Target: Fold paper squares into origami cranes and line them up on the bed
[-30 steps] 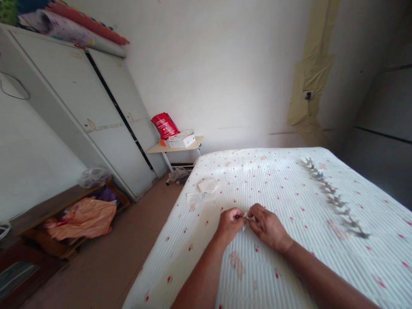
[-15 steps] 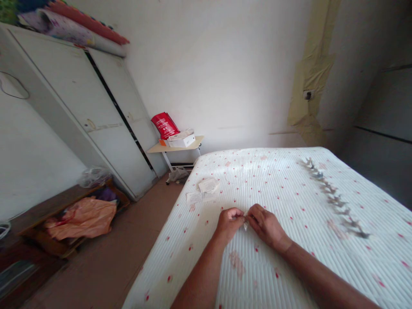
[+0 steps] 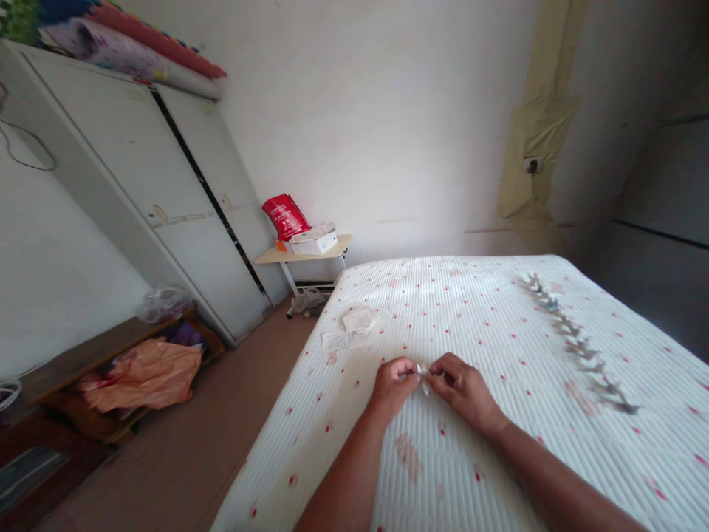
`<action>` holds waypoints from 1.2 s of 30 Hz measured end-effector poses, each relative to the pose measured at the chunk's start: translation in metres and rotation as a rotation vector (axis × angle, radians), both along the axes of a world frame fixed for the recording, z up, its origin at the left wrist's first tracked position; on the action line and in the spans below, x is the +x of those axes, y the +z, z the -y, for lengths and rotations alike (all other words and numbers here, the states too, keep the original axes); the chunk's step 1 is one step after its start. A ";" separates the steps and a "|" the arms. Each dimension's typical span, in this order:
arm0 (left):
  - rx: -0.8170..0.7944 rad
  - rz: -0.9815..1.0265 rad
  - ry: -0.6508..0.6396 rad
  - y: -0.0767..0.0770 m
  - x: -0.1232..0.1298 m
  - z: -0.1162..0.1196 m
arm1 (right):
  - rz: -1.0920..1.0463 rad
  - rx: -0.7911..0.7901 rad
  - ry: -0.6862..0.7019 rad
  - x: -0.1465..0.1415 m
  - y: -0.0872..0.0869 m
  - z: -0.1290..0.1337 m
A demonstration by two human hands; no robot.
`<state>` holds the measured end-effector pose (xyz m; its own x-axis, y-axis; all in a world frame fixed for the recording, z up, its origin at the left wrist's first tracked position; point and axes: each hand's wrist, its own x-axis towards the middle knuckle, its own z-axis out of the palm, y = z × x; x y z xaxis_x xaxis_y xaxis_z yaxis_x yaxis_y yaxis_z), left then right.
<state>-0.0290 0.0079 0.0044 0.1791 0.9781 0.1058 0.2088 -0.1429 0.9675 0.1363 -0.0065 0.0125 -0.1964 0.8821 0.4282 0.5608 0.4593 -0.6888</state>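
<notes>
Between my two hands is a small folded piece of paper (image 3: 424,383), low over the bed's striped, red-dotted cover (image 3: 443,458). My left hand (image 3: 395,383) pinches its left side between thumb and fingers. My right hand (image 3: 463,387) pinches it from the right, with the fingertips close to those of my left hand. Several printed paper pieces (image 3: 360,319) lie flat on the cover beyond my left hand. To the right, a slanting row of several small folded paper figures (image 3: 579,347) stands on the bed.
Past the bed's far left corner is a small table (image 3: 269,256) with a red bag (image 3: 286,216) and a white box (image 3: 317,244). A wardrobe (image 3: 127,148) and a low wooden shelf with an orange plastic bag (image 3: 147,373) are at the left.
My right fingers have shifted slightly on the folded paper, and a little more of it shows between my hands. The view has moved slightly.
</notes>
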 end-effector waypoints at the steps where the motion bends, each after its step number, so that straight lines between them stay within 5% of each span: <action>1: -0.001 0.002 -0.003 0.000 0.000 0.000 | -0.012 -0.018 0.002 -0.001 0.000 0.000; 15: 0.186 -0.087 0.077 0.007 0.002 0.002 | 0.019 -0.040 0.017 -0.002 -0.008 -0.005; 36: 0.063 -0.083 0.039 0.001 0.002 0.001 | -0.202 -0.214 0.027 -0.001 -0.010 -0.009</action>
